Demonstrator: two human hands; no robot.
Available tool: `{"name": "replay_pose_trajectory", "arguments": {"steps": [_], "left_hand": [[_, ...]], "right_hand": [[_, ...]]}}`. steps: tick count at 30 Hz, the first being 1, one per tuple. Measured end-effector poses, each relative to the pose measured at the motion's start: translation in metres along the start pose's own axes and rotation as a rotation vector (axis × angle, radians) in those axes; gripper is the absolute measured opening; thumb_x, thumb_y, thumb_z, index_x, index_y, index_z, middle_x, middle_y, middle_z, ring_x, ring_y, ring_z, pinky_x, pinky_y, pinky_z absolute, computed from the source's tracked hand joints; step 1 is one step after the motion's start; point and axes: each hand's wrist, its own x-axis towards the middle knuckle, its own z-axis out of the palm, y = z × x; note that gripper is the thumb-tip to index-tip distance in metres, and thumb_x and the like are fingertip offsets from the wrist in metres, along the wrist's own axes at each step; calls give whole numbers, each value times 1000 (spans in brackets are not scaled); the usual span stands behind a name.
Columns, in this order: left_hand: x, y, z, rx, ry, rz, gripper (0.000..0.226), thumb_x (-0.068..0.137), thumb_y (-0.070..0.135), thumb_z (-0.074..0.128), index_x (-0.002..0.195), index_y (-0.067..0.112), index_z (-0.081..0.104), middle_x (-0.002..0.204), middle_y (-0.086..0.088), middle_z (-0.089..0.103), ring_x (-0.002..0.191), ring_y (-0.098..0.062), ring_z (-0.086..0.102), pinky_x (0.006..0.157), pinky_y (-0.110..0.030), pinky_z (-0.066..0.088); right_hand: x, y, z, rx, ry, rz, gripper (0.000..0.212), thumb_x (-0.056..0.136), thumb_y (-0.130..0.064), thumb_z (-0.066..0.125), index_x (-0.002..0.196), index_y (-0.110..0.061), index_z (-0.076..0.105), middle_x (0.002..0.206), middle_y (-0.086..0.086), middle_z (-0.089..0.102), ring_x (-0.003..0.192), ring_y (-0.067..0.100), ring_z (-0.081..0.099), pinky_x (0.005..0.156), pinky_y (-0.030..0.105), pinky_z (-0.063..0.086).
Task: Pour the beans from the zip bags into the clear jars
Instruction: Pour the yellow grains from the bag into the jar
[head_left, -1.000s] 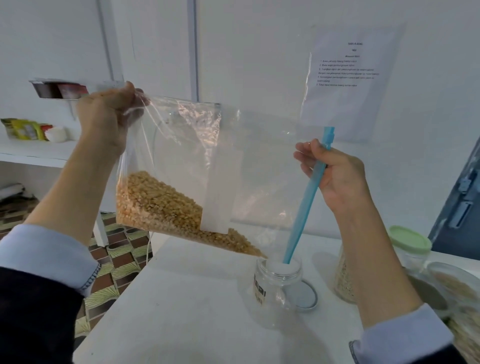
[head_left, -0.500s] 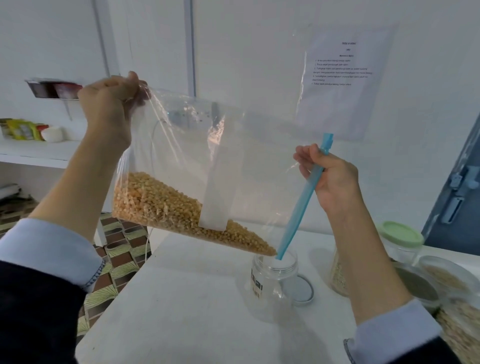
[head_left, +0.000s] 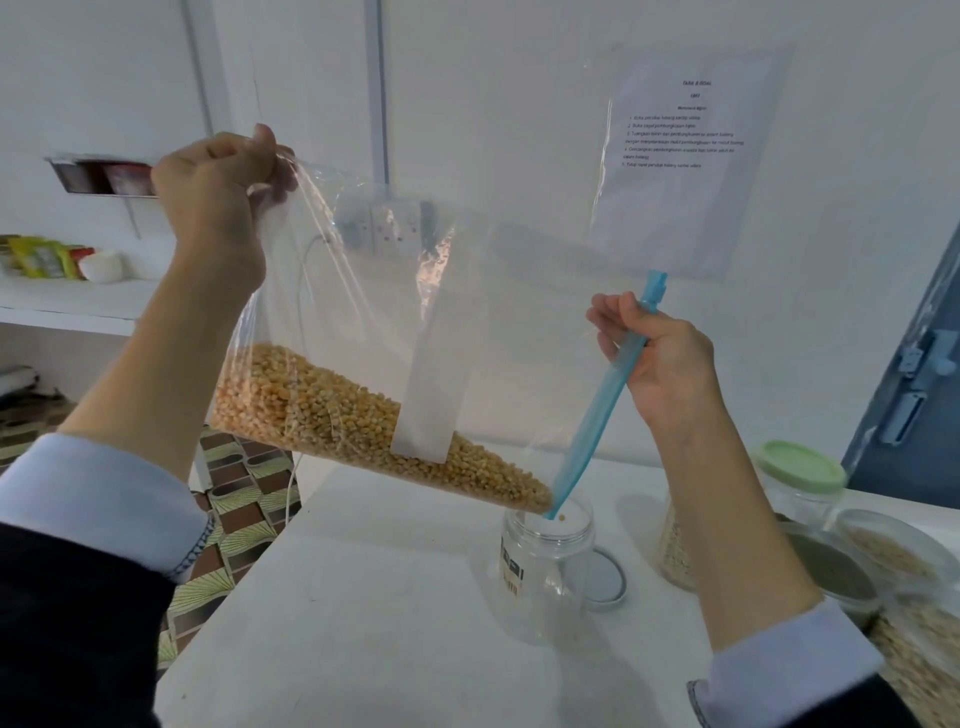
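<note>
Beans (head_left: 332, 410), pale yellow, lie heaped along the lower edge of a clear zip bag (head_left: 441, 312) that is held tilted in the air above the open clear jar (head_left: 545, 566). Left hand (head_left: 218, 192) grips the bag's raised corner, up and to the left of the jar, fingers curled tight round the bunched plastic. Right hand (head_left: 660, 358), above and to the right of the jar, has its fingers closed round the bag's blue zip strip (head_left: 597, 410), which slopes down so that its lower end sits just over the jar's mouth. One bean shows in the air inside the jar's mouth. The jar stands on the white worktop (head_left: 363, 597), with a round lid (head_left: 602, 579) lying flat just behind it on the right. Further right of the jar stand a green-lidded jar (head_left: 800, 467) and other containers of grain.
</note>
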Motion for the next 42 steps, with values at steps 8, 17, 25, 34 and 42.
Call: {"name": "replay_pose_trajectory", "arguments": {"steps": [8, 17, 25, 34, 42], "left_hand": [[2, 1, 1, 9, -31, 4, 40, 81, 0, 64, 45, 16, 61, 53, -3, 61, 55, -19, 54, 65, -28, 44], [1, -1, 0, -24, -54, 6, 45, 82, -7, 59, 43, 15, 63, 51, -2, 59, 56, -19, 55, 65, -27, 41], [2, -3, 1, -56, -24, 6, 44, 82, -7, 61, 43, 14, 61, 50, -3, 59, 54, -19, 55, 64, -28, 43], [1, 0, 0, -78, 10, 11, 52, 84, -10, 57, 38, 15, 59, 45, 1, 55, 53, -17, 54, 65, -27, 43], [4, 0, -6, -102, 4, 15, 50, 82, -13, 55, 40, 14, 60, 45, -1, 54, 51, -20, 52, 62, -29, 40]], "right_hand": [[2, 2, -2, -5, 11, 7, 10, 90, -12, 62, 96, -5, 66, 87, 3, 74, 81, 14, 72, 71, 22, 51], [0, 2, 8, -1, 38, -3, 9, 88, -10, 64, 94, -3, 67, 83, 5, 74, 78, 16, 71, 72, 22, 55], [0, 0, 18, -24, 18, -32, 7, 87, -8, 65, 87, -1, 68, 81, 8, 73, 72, 16, 70, 70, 23, 54], [2, 2, 19, -15, -22, -8, 8, 87, -7, 64, 84, -1, 67, 81, 8, 73, 73, 17, 71, 72, 23, 55], [4, 3, 19, -31, -18, -10, 8, 88, -10, 64, 84, -4, 67, 79, 5, 74, 75, 16, 72, 64, 20, 53]]}}
